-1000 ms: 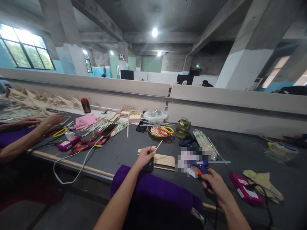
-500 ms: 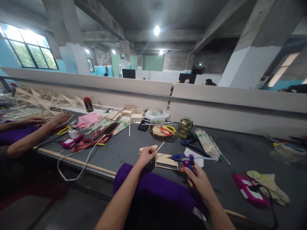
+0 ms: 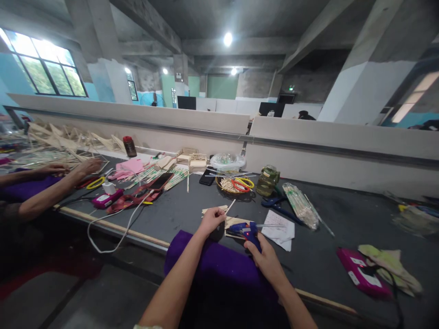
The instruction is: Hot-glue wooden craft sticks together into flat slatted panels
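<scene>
My left hand (image 3: 213,221) pinches a thin wooden stick (image 3: 231,207) that points up and to the right. In my right hand (image 3: 263,252) is a blue glue gun (image 3: 247,229), its small red light lit and a clear glue stick (image 3: 272,225) jutting from its back. The gun's nozzle points left, close to my left fingertips. Partly covered by the gun, a flat panel of wooden sticks (image 3: 236,236) lies on the dark table. A few loose sticks (image 3: 210,211) rest behind my left hand. Purple cloth (image 3: 219,265) lies under my forearms.
Behind my hands stand a basket of short sticks (image 3: 228,185) with scissors (image 3: 242,184) and a green jar (image 3: 266,181). White papers (image 3: 278,230) and a pink power strip (image 3: 361,273) lie to the right. At far left, a co-worker's hands (image 3: 84,168) work near stick models.
My right hand has moved the glue gun left, bringing its nozzle nearer my left hand and uncovering more of the white papers. The left hand keeps its stick; the view has shifted slightly.
</scene>
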Available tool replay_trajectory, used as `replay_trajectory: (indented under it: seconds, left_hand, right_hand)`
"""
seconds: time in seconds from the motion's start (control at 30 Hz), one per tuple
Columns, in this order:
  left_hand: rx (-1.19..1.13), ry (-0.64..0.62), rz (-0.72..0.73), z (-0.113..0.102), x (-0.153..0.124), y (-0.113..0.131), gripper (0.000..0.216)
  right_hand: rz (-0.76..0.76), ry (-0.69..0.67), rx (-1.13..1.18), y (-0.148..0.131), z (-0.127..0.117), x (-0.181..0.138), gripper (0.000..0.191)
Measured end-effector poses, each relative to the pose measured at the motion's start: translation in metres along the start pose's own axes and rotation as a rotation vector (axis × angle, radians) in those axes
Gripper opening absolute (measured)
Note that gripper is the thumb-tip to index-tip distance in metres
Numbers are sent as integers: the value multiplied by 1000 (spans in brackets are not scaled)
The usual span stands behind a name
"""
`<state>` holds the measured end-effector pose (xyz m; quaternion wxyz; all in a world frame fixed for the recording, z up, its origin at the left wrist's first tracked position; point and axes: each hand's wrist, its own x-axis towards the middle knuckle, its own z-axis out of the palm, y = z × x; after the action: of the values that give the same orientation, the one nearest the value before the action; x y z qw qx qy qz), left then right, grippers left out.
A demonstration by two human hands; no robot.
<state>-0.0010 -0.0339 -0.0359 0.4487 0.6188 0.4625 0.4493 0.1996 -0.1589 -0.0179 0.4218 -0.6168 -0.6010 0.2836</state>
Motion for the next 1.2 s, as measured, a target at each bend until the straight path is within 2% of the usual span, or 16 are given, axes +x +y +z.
replay_trajectory:
  seconds: [0.27,0.67,0.97,1.2]
  left_hand:
    - [-8,-13,5,0,1,-2,20]
    - [10,-23,9,0,1,-5,19]
    - [25,-27,10,0,2,-6,19]
    - [36,-26,5,0,2,-5,19]
  right_hand:
    - [-49,20,-33,3,1,0,50]
    - [-34,-45,-102,12,3,2,56]
    - [-53,-6,-101,12,3,1,53]
    - [-13,-56,-148,13,3,2,56]
